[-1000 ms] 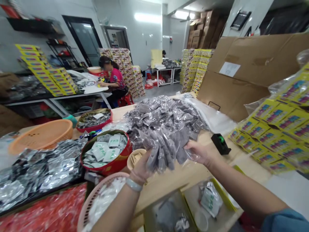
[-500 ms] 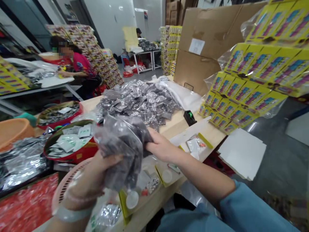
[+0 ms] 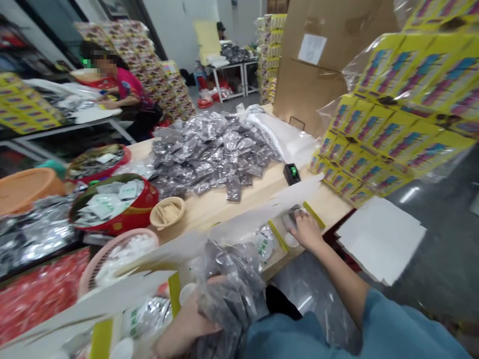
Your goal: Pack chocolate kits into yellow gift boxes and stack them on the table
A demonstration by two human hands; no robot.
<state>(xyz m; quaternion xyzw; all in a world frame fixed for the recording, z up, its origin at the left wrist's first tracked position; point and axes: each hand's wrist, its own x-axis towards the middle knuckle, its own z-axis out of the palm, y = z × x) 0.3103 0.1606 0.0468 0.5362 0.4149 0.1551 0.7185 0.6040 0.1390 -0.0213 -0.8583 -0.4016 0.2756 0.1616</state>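
Observation:
My left hand (image 3: 200, 319) is closed round a bunch of clear plastic packets with grey contents (image 3: 232, 279), held low near my body. Farther right, my right hand (image 3: 309, 230) reaches into an open yellow-edged box (image 3: 314, 214), its fingers bent onto a single grey packet (image 3: 290, 217). Beside that hand lies a white round piece (image 3: 292, 240). Silvery packets with green print (image 3: 265, 244) sit in the neighbouring box. Another open box, in front of my left wrist, contains silvery packets (image 3: 151, 314). A large pile of grey packets (image 3: 209, 149) covers the table's middle.
Red tubs (image 3: 116, 219) of sachets, a small bowl (image 3: 167, 212) and a pink basket (image 3: 108, 254) stand on the left. A black tape dispenser (image 3: 292, 174) sits near stacked yellow boxes (image 3: 389, 129). A co-worker in a pink top (image 3: 129, 82) sits at another table.
My left hand has moved down and right with the bunch. My right hand has left the bunch and moved right and down to the far box, with a grey packet at its fingers.

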